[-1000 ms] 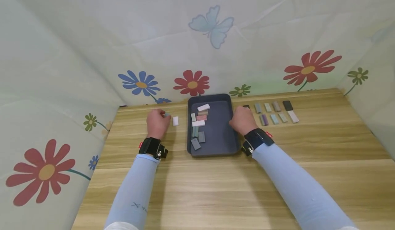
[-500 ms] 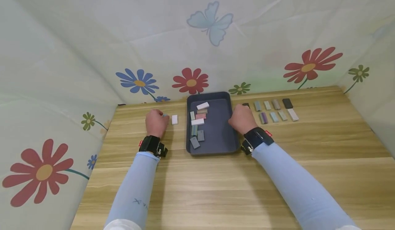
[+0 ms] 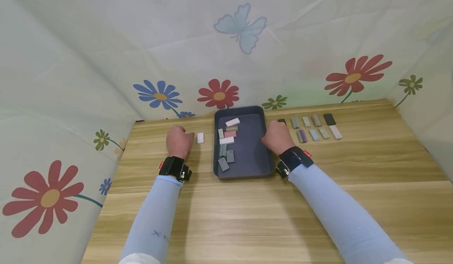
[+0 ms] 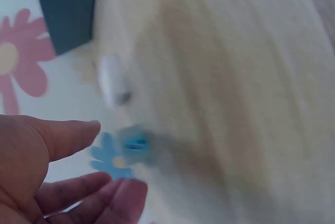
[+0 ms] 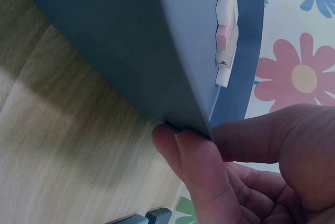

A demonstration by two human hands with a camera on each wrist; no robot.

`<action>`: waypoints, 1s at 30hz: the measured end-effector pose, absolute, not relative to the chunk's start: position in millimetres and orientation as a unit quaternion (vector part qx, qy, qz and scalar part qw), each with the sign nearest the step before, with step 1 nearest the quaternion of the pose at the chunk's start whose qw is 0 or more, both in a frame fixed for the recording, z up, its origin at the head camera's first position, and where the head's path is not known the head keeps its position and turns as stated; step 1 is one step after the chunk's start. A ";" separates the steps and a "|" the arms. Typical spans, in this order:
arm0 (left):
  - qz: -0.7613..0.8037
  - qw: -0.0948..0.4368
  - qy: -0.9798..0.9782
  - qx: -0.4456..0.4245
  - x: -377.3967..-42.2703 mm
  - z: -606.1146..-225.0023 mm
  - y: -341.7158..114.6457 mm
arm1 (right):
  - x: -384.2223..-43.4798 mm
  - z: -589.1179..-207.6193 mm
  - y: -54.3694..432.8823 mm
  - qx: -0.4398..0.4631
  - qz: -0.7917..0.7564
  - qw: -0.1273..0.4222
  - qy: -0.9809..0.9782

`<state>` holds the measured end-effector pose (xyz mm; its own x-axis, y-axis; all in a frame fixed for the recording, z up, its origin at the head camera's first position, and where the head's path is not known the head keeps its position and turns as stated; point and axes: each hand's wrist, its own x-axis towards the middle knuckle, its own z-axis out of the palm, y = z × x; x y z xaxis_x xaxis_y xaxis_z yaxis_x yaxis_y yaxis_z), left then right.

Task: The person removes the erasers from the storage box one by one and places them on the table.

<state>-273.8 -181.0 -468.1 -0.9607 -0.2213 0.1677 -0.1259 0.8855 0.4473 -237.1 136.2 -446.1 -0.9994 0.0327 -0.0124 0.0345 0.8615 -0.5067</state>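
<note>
My left hand (image 3: 179,143) is low over the table, left of a dark blue-grey tray (image 3: 249,156). In the left wrist view its thumb (image 4: 76,137) and fingers are spread apart, with a small pale-and-blue block (image 4: 136,144) on the wood just past the fingertips. A white eraser-like block (image 3: 200,138) lies between this hand and the tray. At the tray's right side, my right hand (image 3: 278,139) pinches the rim, thumb inside and fingers against the outer wall. Several small blocks, among them a pink one (image 3: 230,134), lie along the tray's left side.
Right of the tray, small blocks form two rows, including a black one (image 3: 330,119), a purple-striped one (image 3: 302,136) and a whitish one (image 3: 335,132). A flowered cloth (image 3: 301,39) hangs behind the wooden table (image 3: 226,216).
The head view has shifted slightly. The blue block that showed by my left fingertips is now mostly hidden there. My right hand stays on the tray rim.
</note>
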 end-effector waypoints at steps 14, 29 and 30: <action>-0.241 0.063 -0.968 -0.035 -230.4 -403.1 -100.2 | -239.6 -451.1 139.2 0.028 -0.256 0.006 0.966; -0.167 -0.024 -0.981 -0.100 -204.5 -432.2 -52.7 | -240.3 -454.1 135.2 0.022 -0.249 -0.013 0.968; -0.159 -0.030 -0.982 -0.096 -203.9 -432.7 -52.0 | -240.3 -453.9 134.7 0.024 -0.249 -0.012 0.968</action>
